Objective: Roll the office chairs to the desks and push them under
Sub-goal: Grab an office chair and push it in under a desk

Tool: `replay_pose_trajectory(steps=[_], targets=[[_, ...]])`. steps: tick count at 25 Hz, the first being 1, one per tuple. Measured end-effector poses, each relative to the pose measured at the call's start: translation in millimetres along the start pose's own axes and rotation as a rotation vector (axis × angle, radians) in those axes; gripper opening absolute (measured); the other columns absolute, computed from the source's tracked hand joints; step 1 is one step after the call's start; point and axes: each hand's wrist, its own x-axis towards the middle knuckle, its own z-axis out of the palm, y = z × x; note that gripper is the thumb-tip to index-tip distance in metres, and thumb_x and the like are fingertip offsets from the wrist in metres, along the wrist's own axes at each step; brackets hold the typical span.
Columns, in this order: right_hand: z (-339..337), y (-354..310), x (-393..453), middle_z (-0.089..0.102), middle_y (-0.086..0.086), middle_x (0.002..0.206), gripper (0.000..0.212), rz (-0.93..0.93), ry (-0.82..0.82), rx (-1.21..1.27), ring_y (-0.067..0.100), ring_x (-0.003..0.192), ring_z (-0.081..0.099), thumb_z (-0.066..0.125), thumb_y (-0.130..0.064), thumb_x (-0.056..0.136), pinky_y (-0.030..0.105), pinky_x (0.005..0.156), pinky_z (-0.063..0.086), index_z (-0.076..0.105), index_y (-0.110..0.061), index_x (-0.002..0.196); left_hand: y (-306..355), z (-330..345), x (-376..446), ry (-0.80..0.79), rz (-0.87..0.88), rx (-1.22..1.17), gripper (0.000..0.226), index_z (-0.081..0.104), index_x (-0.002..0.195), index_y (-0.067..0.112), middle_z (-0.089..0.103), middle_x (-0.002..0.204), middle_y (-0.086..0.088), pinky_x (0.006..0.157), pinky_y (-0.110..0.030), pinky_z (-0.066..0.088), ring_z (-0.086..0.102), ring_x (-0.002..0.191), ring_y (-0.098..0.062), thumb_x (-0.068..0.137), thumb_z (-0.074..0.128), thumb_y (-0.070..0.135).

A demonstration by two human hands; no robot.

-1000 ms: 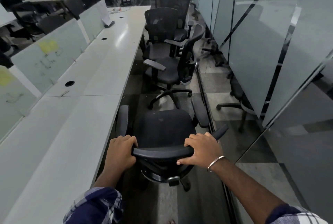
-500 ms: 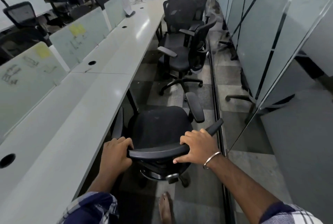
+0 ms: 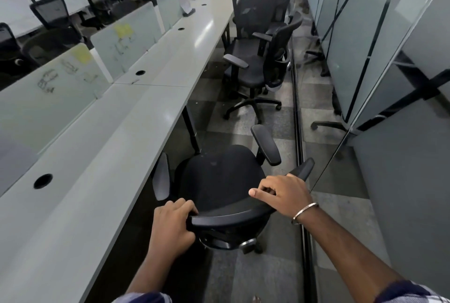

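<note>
Head view looks down on a black office chair (image 3: 219, 181) standing in the aisle, right next to the long white desk (image 3: 97, 168). Its seat faces along the aisle, not yet toward the desk, and its left armrest (image 3: 162, 176) sits just beside the desk edge.

The person holds the chair by the curved top of its backrest (image 3: 231, 217). I think they hold it there because the top bar is easy to reach while standing and good for steering the wheels. The left hand (image 3: 170, 227) is curled round the left end of the bar, fingers wrapped over the top. The right hand (image 3: 282, 195) grips the right side of the bar, fingers bent over it and the thumb pointing inward. A silver bangle (image 3: 304, 212) sits on that wrist.

So the bar runs between both hands, and the seat lies just past the fingers, away from the person.

Two more chairs (image 3: 255, 59) stand further up the aisle, out from the desk. A glass wall (image 3: 365, 46) runs along the right. I think this chair needs turning left before it can slide under.
</note>
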Motion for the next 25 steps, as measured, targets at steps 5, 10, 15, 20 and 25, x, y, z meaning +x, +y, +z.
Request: replay_pose_trajectory(steps=[5,10,15,20,25], targets=[[6.1,-20.5,-26.6,0.056,-0.015,0.061,0.063,0.112,0.007,-0.092,0.008,0.059,0.052,0.025,-0.087,0.087,0.033,0.08,0.04,0.059,-0.036,0.071,4.6,3.6,-39.2,-0.029,0.009,-0.03,0.028,0.061,0.092,0.037,0.052,0.085,0.02,0.072,-0.032,0.029,0.043,0.075,-0.006,0.064,0.062,0.034],[4.4,-27.6,-62.4,0.055,-0.015,0.059,0.053,0.161,-0.037,-0.112,0.009,0.062,0.054,0.038,-0.08,0.09,0.033,0.081,0.042,0.059,-0.036,0.071,5.4,10.2,-83.8,0.024,0.072,-0.062,0.041,0.061,0.096,0.039,0.05,0.088,0.021,0.077,-0.033,0.035,0.044,0.079,-0.005,0.072,0.068,0.072],[-1.9,-42.2,-101.8,0.057,-0.015,0.063,0.043,0.193,-0.097,-0.13,0.014,0.071,0.06,0.047,-0.074,0.091,0.034,0.081,0.047,0.05,-0.04,0.065,14.5,7.0,-129.1,0.058,0.081,-0.098,0.061,0.061,0.095,0.039,0.049,0.088,0.023,0.08,-0.032,0.038,0.045,0.08,-0.002,0.079,0.044,0.096],[-6.1,-48.9,-126.1,0.068,-0.015,0.075,0.039,0.251,-0.257,-0.174,0.016,0.081,0.067,0.046,-0.078,0.086,0.031,0.068,0.047,0.063,-0.043,0.081,24.4,0.0,-165.3,0.017,0.034,-0.203,0.055,0.059,0.085,0.04,0.051,0.08,0.021,0.085,-0.03,0.038,0.049,0.079,-0.001,0.093,0.031,0.087],[-7.9,-45.3,-96.8,0.072,-0.011,0.061,0.031,0.206,-0.656,0.041,0.003,0.059,0.068,0.054,-0.068,0.089,0.031,0.079,0.057,0.069,-0.043,0.1,28.7,-7.3,-160.6,-0.101,-0.198,-0.306,0.066,0.048,0.076,0.026,0.06,0.07,0.008,0.071,-0.03,0.05,0.06,0.07,-0.008,0.097,0.021,0.082]])
